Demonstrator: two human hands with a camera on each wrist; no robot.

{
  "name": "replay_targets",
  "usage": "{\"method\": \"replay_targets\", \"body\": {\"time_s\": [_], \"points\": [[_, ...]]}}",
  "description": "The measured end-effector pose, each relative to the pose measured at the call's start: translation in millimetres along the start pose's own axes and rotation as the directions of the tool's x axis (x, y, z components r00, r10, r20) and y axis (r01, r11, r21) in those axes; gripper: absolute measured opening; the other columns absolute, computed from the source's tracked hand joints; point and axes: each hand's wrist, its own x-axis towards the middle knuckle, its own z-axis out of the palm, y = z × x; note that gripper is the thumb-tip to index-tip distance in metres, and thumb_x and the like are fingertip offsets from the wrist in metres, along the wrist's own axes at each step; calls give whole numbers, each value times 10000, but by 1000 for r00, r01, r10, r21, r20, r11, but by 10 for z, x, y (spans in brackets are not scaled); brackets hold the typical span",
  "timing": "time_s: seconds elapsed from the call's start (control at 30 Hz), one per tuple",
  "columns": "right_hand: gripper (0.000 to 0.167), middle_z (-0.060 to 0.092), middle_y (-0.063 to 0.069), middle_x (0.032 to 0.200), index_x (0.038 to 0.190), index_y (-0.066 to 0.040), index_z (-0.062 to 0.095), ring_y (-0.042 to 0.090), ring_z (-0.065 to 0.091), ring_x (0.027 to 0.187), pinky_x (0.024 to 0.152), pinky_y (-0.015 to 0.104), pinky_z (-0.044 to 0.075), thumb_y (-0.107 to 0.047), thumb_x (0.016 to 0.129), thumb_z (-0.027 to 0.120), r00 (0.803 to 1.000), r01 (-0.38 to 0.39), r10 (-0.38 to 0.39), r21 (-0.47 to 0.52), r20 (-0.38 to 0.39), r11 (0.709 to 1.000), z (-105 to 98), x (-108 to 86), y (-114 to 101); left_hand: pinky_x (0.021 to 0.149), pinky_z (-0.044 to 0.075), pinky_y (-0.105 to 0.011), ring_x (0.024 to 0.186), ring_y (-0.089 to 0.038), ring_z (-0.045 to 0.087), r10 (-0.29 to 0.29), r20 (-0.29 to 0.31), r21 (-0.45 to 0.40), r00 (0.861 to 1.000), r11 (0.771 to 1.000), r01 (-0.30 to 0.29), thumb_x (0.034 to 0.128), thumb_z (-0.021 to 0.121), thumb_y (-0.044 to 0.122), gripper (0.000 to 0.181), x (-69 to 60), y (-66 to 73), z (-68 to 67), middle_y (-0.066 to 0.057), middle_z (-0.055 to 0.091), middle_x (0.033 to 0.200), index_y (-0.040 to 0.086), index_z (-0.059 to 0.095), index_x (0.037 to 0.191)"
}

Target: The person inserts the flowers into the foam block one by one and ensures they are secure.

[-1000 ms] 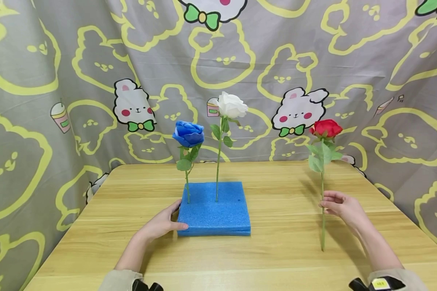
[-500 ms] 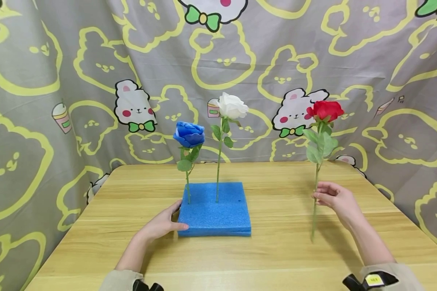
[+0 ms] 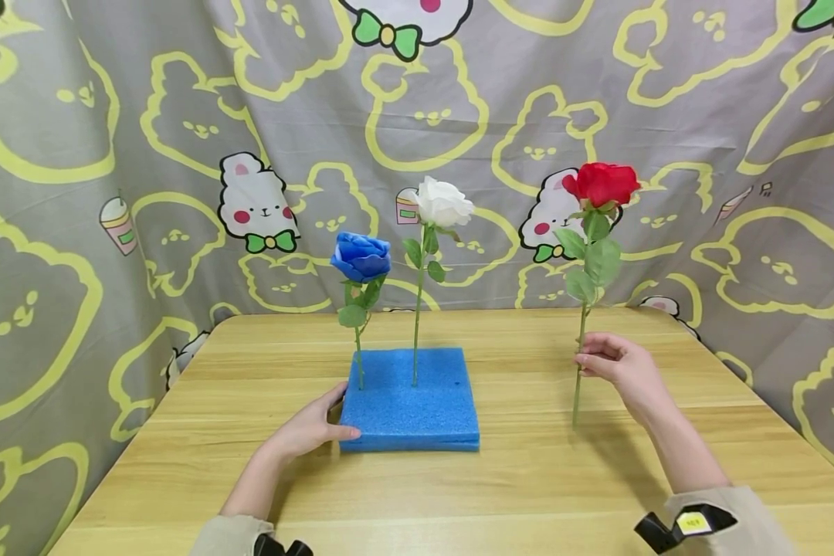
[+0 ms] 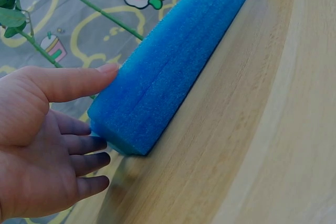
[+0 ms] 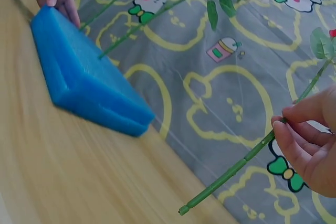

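My right hand [image 3: 622, 374] pinches the green stem of a red rose [image 3: 603, 185] between thumb and fingers. The rose is nearly upright in the air, right of a blue foam block [image 3: 417, 417]; in the right wrist view the bare lower stem [image 5: 220, 179] slants below the fingers. At the block's near left corner, my left hand [image 3: 310, 426] rests with its thumb on the front edge and its straight fingers along the left side. A blue rose [image 3: 361, 257] and a taller white rose [image 3: 443, 202] stand in the foam's left and middle parts.
Right of the white rose's stem, a small dark hole [image 3: 456, 383] marks the foam's top. The block lies on a wooden table [image 3: 528, 479]. Behind the table hangs a grey patterned curtain [image 3: 306, 116].
My right hand has lifted the red rose and carried it left, toward the foam block. My left hand, the block and the two standing roses have stayed in place.
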Motion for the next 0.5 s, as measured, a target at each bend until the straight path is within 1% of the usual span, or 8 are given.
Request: {"method": "replay_targets", "body": {"time_s": [0.27,0.5], "points": [[172,627,-38,816,913,-139,645,87,637,765,677,246,531,19,844,641,1000,14,-15,24,19,1000,211,122,-84,1066,161,-554,1367,-395,133,-6,-7,4,1000,1000,6,788,743,216,939,-12,2,-1,-246,172,1494,-58,142,1455],[233,629,-28,801,886,-146,649,91,632,748,658,231,528,78,827,624,998,57,-60,85,29,995,426,208,-149,1069,156,-548,1368,-393,129,-10,-7,3,1000,1000,10,784,746,213,943,-2,1,-1,-248,169,1494,-61,142,1454]]}}
